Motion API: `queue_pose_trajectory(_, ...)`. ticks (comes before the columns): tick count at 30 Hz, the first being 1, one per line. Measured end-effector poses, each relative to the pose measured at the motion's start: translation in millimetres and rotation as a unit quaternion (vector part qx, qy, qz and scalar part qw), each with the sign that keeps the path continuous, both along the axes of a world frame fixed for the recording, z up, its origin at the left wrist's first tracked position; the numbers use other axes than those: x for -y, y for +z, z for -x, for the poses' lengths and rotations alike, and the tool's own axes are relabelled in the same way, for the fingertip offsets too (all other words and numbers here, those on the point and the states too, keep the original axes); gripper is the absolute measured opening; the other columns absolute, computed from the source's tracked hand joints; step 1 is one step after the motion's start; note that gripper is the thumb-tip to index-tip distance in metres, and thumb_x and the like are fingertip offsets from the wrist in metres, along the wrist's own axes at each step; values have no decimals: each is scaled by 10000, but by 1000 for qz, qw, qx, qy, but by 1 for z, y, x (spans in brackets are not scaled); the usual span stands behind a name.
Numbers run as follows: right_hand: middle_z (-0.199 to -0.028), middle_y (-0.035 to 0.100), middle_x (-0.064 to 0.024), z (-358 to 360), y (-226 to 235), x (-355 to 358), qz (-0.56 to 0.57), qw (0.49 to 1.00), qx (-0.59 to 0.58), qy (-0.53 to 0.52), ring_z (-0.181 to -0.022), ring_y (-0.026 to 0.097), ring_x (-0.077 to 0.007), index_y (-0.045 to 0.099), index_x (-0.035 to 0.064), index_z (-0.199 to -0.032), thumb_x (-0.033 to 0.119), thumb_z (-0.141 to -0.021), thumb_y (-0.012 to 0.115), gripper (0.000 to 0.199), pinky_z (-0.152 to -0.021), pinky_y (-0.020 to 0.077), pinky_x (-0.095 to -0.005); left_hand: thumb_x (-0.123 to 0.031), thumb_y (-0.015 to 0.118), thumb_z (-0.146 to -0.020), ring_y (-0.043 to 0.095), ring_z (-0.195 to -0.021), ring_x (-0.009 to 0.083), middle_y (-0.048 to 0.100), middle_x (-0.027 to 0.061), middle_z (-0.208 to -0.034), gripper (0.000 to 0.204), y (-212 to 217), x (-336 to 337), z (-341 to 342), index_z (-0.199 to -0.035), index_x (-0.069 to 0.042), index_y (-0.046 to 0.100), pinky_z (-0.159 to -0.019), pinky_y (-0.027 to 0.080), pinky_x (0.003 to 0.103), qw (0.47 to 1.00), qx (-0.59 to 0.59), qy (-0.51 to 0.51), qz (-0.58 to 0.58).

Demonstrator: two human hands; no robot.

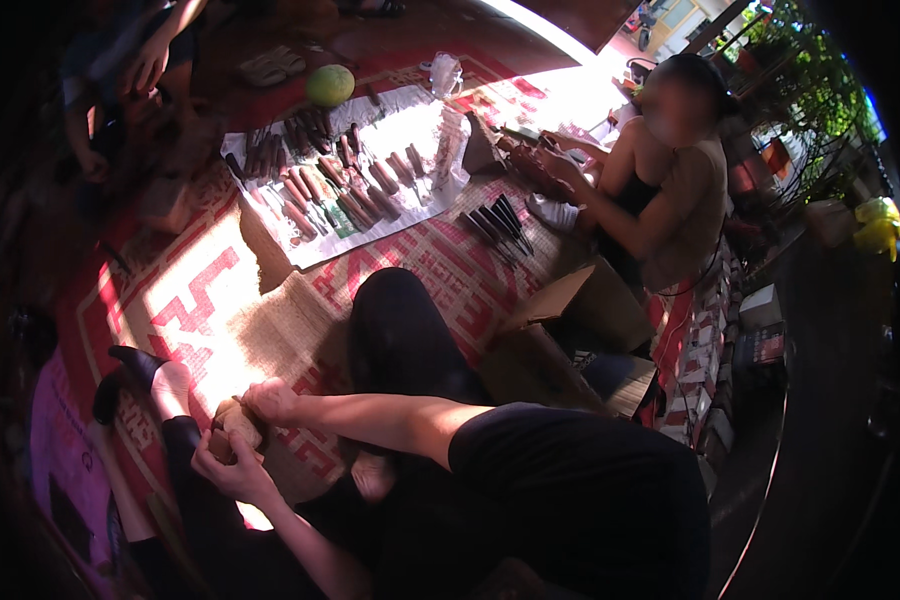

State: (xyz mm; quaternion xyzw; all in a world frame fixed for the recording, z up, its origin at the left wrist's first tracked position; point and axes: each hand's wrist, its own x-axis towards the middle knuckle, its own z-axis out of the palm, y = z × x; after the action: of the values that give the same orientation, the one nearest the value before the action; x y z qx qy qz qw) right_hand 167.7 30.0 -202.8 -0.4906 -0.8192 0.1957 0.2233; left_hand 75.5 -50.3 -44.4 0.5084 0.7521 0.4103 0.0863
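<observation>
A tan, block-like piece, perhaps wood, is between my two hands low on the left. My left hand curls its fingers and thumb around its near side. Closed at the piece's far right side is my right hand; what lies inside its fingers is hidden. Beneath both hands is a piece of tan matting on the red and cream patterned mat. Beyond my knee, many wooden-handled tools lie in rows on a white sheet.
Several dark slender tools lie right of the sheet. An open cardboard box stands right of my knee. A co-worker sits at the right, handling a brown object. Another person is far left. A green round fruit rests behind the sheet.
</observation>
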Motion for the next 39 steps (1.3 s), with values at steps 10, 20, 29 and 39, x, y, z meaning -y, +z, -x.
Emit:
queue_pose_trajectory(10,-817,603,-116,-3,12,0,-8,999,38,7,-688,645,-266,539,10,-1048,180,-871,482,252,-537,503,-374,-261,673,-820,572,-1025,310,529,147,-1121,366,4,0,1,-1104,-41,599,-840,506,421,1000,12,2,-7)
queue_pose_trajectory(20,-783,604,-127,6,28,16,-10,1000,10,-13,-668,634,-265,558,22,-950,191,-884,432,220,-556,505,-368,-234,678,-810,562,-1043,312,525,142,-1120,357,4,1,10,-1096,-34,602,-849,505,419,999,35,24,-2)
queue_pose_trajectory(29,-792,606,-123,15,3,29,-163,985,47,11,-666,643,-251,549,-11,-1065,179,-902,427,279,-549,515,-359,-228,673,-828,555,-1048,315,515,147,-1127,350,-9,3,21,-1105,-27,604,-870,494,424,998,45,41,-1)
queue_pose_trajectory(39,-701,624,-125,8,47,13,102,994,47,-15,-648,655,-281,549,-9,-1048,169,-886,454,259,-542,510,-400,-237,684,-824,566,-1013,310,512,152,-1120,370,-5,1,13,-1115,-24,604,-832,505,421,999,27,20,-9)
